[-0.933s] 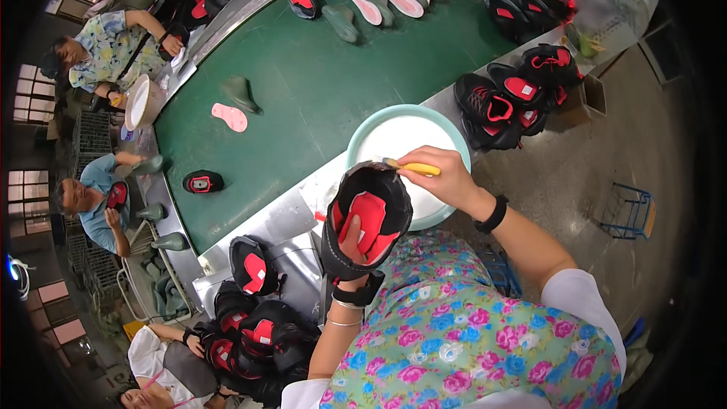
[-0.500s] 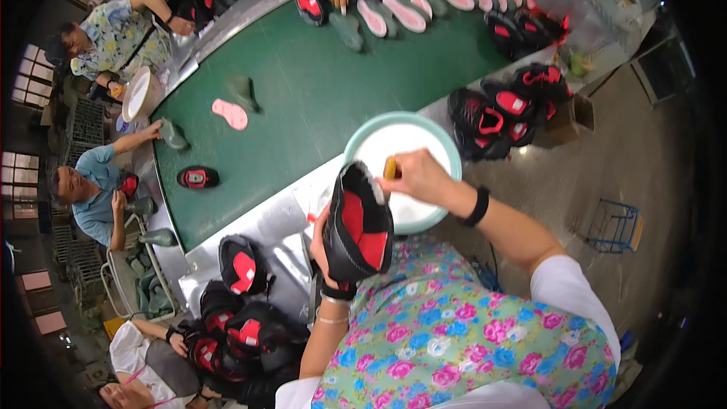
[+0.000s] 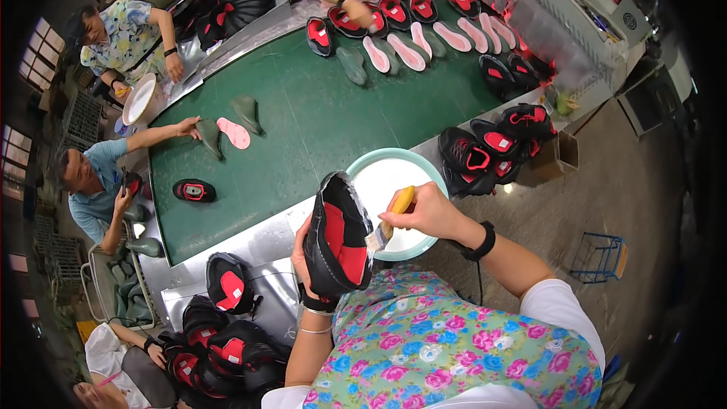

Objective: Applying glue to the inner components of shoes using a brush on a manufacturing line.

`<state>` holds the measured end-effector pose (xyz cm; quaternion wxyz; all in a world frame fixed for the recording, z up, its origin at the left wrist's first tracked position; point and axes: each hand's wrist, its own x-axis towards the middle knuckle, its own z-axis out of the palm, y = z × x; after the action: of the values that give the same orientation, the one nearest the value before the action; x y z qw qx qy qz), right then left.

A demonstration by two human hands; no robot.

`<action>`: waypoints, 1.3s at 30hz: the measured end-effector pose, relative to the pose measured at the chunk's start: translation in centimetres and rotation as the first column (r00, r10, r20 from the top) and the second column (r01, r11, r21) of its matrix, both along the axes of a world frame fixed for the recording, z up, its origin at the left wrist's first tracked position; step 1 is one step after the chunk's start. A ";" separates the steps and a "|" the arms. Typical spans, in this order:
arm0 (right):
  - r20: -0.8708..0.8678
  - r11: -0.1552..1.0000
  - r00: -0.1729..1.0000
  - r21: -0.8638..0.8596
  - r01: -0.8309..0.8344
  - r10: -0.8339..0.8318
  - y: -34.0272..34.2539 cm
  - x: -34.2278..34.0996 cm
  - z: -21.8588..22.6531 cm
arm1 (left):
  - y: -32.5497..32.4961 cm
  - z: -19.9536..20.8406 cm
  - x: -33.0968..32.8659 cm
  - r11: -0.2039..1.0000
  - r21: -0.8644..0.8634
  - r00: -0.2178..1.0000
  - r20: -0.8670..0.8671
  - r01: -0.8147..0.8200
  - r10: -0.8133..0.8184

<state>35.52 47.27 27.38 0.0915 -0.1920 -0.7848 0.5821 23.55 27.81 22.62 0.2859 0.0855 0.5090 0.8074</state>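
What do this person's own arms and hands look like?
The left hand and right hand are ungloved. Each wrist wears a black band; the left also has thin, pale bangles. The short sleeves are plain white.

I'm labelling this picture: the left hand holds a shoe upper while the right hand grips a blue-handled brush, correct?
Not quite: the brush has a yellow handle, as the head view shows. The left hand does hold a shoe upper, and the right hand grips the brush.
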 end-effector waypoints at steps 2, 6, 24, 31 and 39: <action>0.031 0.996 0.999 0.080 0.038 -0.040 0.9 -0.6 -0.1 | -0.6 -0.3 -0.2 0.980 -0.197 0.984 -0.170 0.023 -0.057; -0.067 0.976 0.991 0.175 0.128 -0.118 2.1 -1.6 -1.5 | -1.0 -0.2 -0.3 0.915 -0.392 0.765 -0.617 -0.094 -0.186; -0.094 0.990 0.986 0.009 0.140 -0.139 4.6 -1.0 3.9 | -5.7 -4.2 -10.1 0.992 -0.077 0.651 0.759 0.102 -0.008; -0.301 0.945 0.902 0.197 -0.260 0.311 1.7 -4.3 8.6 | -0.4 -1.0 -5.0 0.799 0.362 0.657 0.455 0.480 -0.601; -0.199 0.793 0.977 0.607 0.058 0.081 1.9 -4.8 4.1 | 2.5 -4.9 -1.9 0.865 0.208 0.416 0.809 0.457 -0.415</action>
<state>30.73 49.12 31.45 0.2291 -0.0836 -0.9168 0.3163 21.61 30.29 17.70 0.6928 -0.1853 0.2884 0.6344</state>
